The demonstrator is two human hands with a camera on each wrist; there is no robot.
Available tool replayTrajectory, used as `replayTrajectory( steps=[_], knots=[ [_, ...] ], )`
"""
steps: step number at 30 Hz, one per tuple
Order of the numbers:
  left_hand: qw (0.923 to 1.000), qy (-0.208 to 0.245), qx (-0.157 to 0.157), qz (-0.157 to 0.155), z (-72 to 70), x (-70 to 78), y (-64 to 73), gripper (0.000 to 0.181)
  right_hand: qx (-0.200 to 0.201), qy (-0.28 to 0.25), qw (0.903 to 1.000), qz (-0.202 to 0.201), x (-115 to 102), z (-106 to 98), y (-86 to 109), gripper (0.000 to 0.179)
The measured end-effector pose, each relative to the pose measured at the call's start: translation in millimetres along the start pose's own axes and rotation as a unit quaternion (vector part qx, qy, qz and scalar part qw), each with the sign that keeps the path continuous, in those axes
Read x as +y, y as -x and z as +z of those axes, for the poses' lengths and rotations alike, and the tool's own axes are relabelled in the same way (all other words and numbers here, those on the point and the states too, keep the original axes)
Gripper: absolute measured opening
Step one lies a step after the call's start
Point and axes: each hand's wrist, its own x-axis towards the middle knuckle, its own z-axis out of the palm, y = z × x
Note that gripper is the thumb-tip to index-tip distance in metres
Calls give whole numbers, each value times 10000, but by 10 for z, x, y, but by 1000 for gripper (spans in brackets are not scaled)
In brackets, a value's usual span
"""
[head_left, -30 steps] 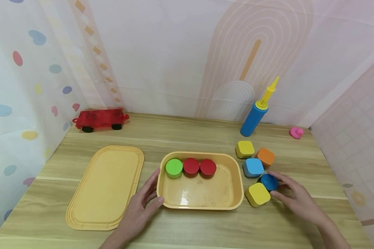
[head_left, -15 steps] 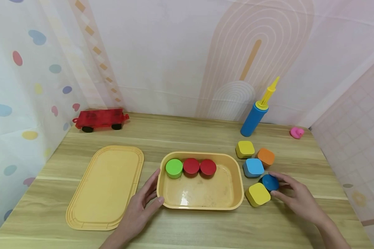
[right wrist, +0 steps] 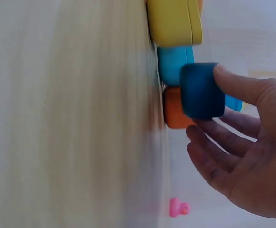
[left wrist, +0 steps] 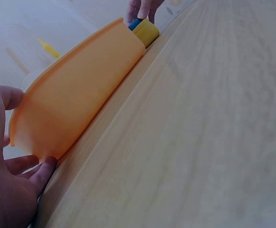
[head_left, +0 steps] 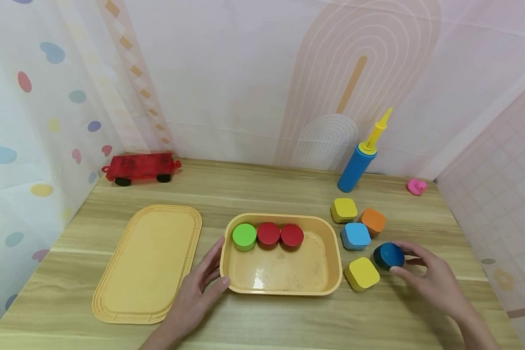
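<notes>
A dark blue round block (head_left: pixel 389 256) is pinched between the thumb and fingers of my right hand (head_left: pixel 433 279). In the right wrist view that blue block (right wrist: pixel 203 90) shows a gap between it and the tabletop. My left hand (head_left: pixel 197 287) grips the left end of a pale orange plastic box (head_left: pixel 284 290), its thumb at the near corner. The left wrist view shows fingers against the box's outer wall (left wrist: pixel 76 95). Inside the box, along its far side, sit a green round block (head_left: pixel 244 237) and two red ones, the left red block (head_left: pixel 268 235) touching the other (head_left: pixel 291 236).
Right of the box stand a near yellow block (head_left: pixel 362 273), a light blue block (head_left: pixel 356 236), an orange block (head_left: pixel 372 221) and a far yellow block (head_left: pixel 343 210). A lid (head_left: pixel 146 262) lies left. Behind are a red wagon (head_left: pixel 141 167), a pump (head_left: pixel 357 165) and a pink duck (head_left: pixel 416 186).
My right hand has drawn the dark blue block to the right, away from the near yellow and light blue blocks. The left hand and box have stayed put.
</notes>
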Motion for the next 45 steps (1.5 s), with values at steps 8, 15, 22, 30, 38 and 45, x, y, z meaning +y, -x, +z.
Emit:
replayTrajectory(
  steps=[8,15,22,30,38,45],
  knots=[
    [10000,16,3,-40,0,-3,4,77,462,82,9987,-189,-63,-102,13,53],
    [10000,14,2,-44,0,-4,2,77,834,-41,9960,-330,-174,-110,-4,58],
    [10000,-23,19,-14,3,-2,5,76,945,-88,9944,-474,-374,-67,-48,59],
    [10000,-33,22,-11,4,-2,4,76,781,-418,9939,-649,-601,44,-141,62],
    [10000,-7,17,-39,3,-18,2,76,661,-691,9929,-711,-745,200,-247,60],
    [10000,7,22,-25,2,-10,-1,76,450,-725,9932,-791,-843,364,-305,60]
  ],
)
